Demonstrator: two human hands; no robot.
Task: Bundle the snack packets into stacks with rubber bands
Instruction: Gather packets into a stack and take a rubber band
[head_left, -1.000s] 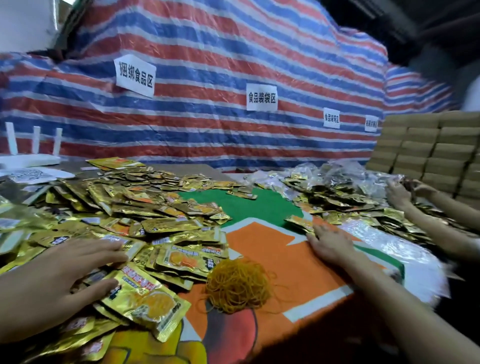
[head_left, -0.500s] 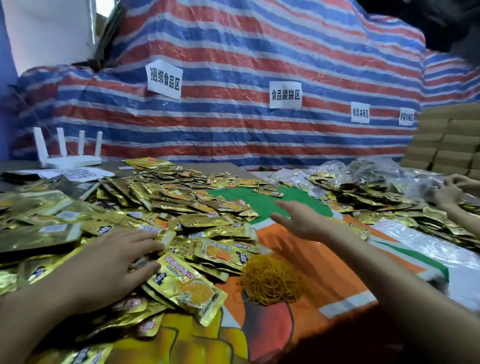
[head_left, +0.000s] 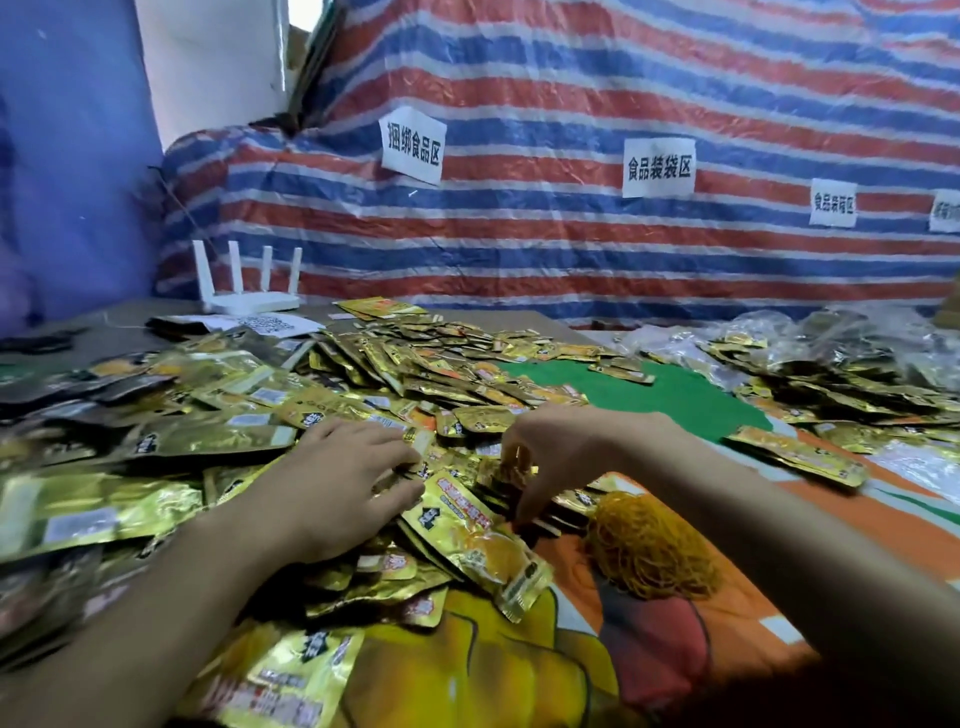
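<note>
Crossing from the far green patch of the orange-and-green printed cloth (head_left: 675, 395), the right hand (head_left: 550, 452) is dipping into the heap of shiny gold foil snack packets (head_left: 363, 384) piled along the cloth's left side, curled fingers and thumb pinching several on edge. Just beside it, the left hand (head_left: 332, 483) is lying flat on the heap, fingers spread, gripping nothing. A tangled mound of yellow rubber bands (head_left: 649, 545) is sitting near the right wrist.

Left hand (head_left: 343, 483), right hand (head_left: 550, 452) and forearms are bare.
</note>
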